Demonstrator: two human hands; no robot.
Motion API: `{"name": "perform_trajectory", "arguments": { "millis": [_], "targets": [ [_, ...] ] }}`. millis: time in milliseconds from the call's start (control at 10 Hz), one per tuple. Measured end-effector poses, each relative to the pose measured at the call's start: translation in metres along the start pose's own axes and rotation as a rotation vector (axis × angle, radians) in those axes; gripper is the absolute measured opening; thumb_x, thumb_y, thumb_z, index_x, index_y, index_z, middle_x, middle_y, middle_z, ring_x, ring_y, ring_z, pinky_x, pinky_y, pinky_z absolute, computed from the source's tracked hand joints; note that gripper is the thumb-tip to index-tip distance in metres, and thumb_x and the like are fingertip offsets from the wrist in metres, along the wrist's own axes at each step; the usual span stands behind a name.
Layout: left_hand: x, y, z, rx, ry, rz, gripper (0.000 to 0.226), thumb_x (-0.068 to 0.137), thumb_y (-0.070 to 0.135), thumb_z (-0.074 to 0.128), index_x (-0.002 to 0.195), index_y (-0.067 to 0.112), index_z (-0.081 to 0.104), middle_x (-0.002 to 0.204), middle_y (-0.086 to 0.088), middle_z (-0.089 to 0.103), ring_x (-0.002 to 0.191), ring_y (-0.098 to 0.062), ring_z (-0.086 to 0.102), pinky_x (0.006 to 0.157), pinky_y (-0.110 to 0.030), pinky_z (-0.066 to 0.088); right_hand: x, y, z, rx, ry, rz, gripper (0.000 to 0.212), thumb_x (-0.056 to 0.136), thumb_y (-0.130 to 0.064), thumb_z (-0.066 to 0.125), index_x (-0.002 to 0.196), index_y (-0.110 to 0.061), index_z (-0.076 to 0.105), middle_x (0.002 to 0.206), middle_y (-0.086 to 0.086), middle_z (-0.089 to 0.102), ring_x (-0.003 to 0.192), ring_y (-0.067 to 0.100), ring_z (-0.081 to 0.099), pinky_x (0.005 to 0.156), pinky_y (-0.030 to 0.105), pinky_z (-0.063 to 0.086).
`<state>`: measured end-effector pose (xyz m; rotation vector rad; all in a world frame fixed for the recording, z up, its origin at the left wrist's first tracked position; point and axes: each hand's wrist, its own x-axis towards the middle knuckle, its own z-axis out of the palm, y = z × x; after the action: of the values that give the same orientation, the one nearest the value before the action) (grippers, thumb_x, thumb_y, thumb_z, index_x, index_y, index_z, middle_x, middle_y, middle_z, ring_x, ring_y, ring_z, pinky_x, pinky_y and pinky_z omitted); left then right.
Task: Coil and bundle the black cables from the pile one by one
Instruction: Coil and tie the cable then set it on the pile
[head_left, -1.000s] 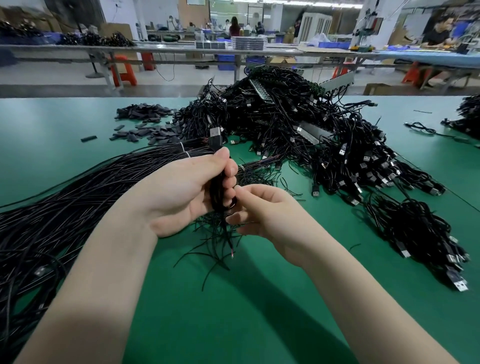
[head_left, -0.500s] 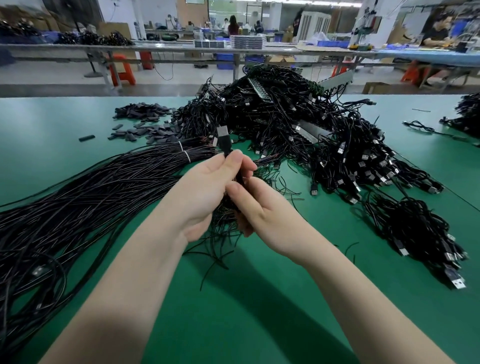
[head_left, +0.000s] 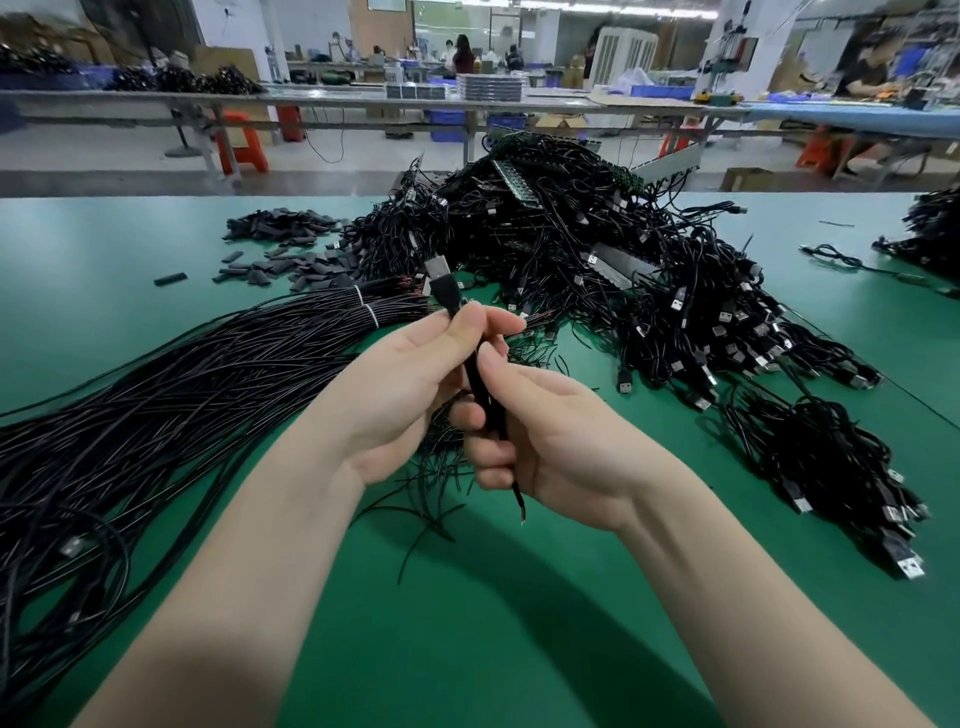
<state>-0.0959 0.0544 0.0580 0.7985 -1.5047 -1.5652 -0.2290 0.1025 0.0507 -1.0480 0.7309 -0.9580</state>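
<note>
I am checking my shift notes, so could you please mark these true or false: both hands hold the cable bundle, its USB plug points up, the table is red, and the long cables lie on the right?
1. Both hands hold one cable bundle. True: the left hand and right hand grip it.
2. Its USB plug points up, away from the person. True.
3. The table is red. False: it is green.
4. The long straight cables lie on the right. False: they lie on the left; the tangled pile sits behind and right.

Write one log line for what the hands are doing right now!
left hand: pinches folded black USB cable near plug | right hand: grips its lower part | surface: green table | step: bundling
</note>
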Motion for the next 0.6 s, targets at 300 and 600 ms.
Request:
{"name": "perform_trajectory", "arguments": {
  "millis": [300,600],
  "targets": [
    [0.006,-0.014,0.008,-0.205,0.093,-0.222,0.028,0.097,0.030,0.052,0.094,0.023,0.078,0.091,0.009,0.071,0.076,-0.005,0.061,0.087,-0.027,0.046,0.020,0.031,-0.021,-1.463,0.595,-0.246,0.027,0.102,-0.038,0.028,0.087,-0.019,0.040,0.075,0.002,0.052,0.070,0.032,0.052,0.061,0.037,0.039],
    [0.006,-0.023,0.006,1.300,0.078,0.392,0.063,0.096,0.018,0.056,0.152,0.024,0.028,0.158,0.012,0.026,0.147,-0.014,0.018,0.119,-0.037,0.018,0.014,0.027,-0.068,-0.367,0.266,0.205,0.034,0.105,-0.037,0.030,0.075,-0.022,0.040,0.050,-0.012,0.028,0.042,0.007,0.018,0.039,0.017,0.016]
  ]
}}
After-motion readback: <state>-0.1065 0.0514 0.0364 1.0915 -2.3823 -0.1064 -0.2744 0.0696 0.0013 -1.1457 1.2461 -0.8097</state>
